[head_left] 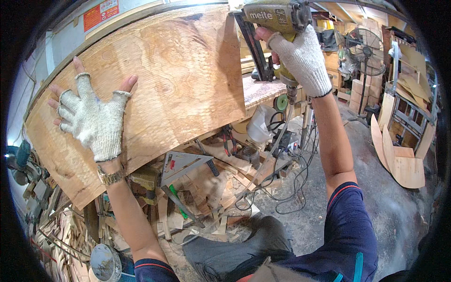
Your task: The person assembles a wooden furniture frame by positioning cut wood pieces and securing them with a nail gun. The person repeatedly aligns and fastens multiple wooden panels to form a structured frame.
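Note:
A broad plywood sheet (183, 70) slants across the left and middle of the view. My left hand (95, 115), in a white fingertip-less knit glove, lies flat on its left part with the fingers spread. In my right hand (304, 61), gloved the same way, is the grip of an olive-coloured pneumatic nail gun (268, 18). The gun is held up by the sheet's right edge, its dark magazine pointing down toward the workbench (265, 89). From the fitting below the grip hangs an air hose (282, 141).
Under the sheet's near edge are a triangular square (185, 165), red-handled pliers (229, 141) and wood offcuts (202, 195). Cables (303, 183) loop across the floor. Curved wooden pieces (408, 171) and a standing fan (366, 51) are at the right. A round tin (105, 263) sits at lower left.

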### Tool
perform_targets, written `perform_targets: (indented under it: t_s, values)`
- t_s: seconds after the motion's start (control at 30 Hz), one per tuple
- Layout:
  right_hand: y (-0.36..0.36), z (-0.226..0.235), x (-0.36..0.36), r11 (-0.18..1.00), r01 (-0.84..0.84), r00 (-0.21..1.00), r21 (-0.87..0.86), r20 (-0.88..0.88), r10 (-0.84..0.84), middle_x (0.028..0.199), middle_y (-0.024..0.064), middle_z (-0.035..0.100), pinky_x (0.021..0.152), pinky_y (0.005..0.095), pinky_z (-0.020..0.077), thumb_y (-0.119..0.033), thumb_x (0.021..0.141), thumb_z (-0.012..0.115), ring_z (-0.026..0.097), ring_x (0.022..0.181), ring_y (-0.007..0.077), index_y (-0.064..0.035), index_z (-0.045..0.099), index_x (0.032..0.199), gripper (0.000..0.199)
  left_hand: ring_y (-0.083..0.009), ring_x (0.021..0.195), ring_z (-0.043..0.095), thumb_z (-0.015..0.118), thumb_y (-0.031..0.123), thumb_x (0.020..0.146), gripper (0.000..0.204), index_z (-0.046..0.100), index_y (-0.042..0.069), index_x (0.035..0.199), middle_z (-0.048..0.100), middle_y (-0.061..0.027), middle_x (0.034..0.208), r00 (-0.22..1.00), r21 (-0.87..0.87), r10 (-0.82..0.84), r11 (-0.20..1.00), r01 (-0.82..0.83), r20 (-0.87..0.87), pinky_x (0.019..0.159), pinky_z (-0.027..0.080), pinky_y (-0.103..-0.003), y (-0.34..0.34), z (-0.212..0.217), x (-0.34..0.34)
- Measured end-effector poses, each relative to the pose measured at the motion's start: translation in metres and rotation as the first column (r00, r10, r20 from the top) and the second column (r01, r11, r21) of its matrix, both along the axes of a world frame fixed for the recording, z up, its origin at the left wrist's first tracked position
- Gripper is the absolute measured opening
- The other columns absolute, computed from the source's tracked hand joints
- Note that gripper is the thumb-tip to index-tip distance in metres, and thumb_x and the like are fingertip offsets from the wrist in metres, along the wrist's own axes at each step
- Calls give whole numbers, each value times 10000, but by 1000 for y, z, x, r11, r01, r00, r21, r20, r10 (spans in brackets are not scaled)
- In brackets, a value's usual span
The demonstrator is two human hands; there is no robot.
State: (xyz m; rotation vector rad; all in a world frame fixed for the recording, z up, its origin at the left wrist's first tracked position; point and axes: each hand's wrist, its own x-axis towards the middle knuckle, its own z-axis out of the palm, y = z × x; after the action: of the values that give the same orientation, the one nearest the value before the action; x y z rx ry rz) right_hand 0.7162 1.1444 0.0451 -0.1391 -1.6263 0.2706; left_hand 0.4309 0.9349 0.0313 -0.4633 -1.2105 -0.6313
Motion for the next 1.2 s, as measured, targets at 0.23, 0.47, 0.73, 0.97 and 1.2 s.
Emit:
perform_targets:
  t_s: [0.23, 0.47, 0.73, 0.97, 1.2]
  values:
    - [-60, 15, 6, 998, 34, 998, -55, 60, -31, 1089, 87, 727, 906, 338, 529, -9, 880, 670, 664, 997, 158, 35, 668, 1191, 315, -578, 1481, 181, 683, 896, 615, 1183, 323, 343, 1597, 251, -399, 1570, 1000, 8, -22, 1000, 23, -11, 1149, 154, -735, -2, 1, 1]
    - [-76, 17, -12, 969, -224, 974, 100, 64, 218, 1053, 80, 721, 890, 319, 527, -27, 850, 697, 665, 979, 158, 16, 671, 1164, 317, -589, 1466, 209, 647, 921, 615, 1168, 344, 348, 1586, 251, -405, 1565, 997, 5, -67, 998, 68, -28, 1135, 197, -735, 4, -2, -4]
    - [-84, 26, -41, 929, -79, 996, 361, 63, 60, 1078, 86, 660, 882, 342, 506, -93, 823, 730, 625, 985, 185, -11, 641, 1172, 370, -585, 1469, 213, 595, 949, 632, 1161, 317, 364, 1596, 257, -395, 1569, 990, 18, -139, 990, 140, -20, 1122, 178, -761, 4, -2, -4]
    - [-145, 38, -72, 951, -86, 980, 298, 197, 27, 1050, 118, 705, 879, 359, 521, -107, 816, 719, 654, 972, 205, -13, 687, 1167, 365, -529, 1479, 260, 824, 675, 646, 1119, 323, 356, 1595, 300, -328, 1585, 980, -28, -193, 981, 192, -37, 1145, 209, -723, -15, -1, -8]
    - [-206, 35, -99, 879, 39, 969, 475, 197, -149, 939, 86, 734, 806, 336, 553, -112, 823, 731, 680, 853, 185, -12, 690, 1160, 354, -498, 1483, 285, 671, 814, 720, 1085, 347, 262, 1596, 272, -304, 1614, 978, -16, -206, 978, 206, 35, 1177, 255, -641, -57, -54, -49]
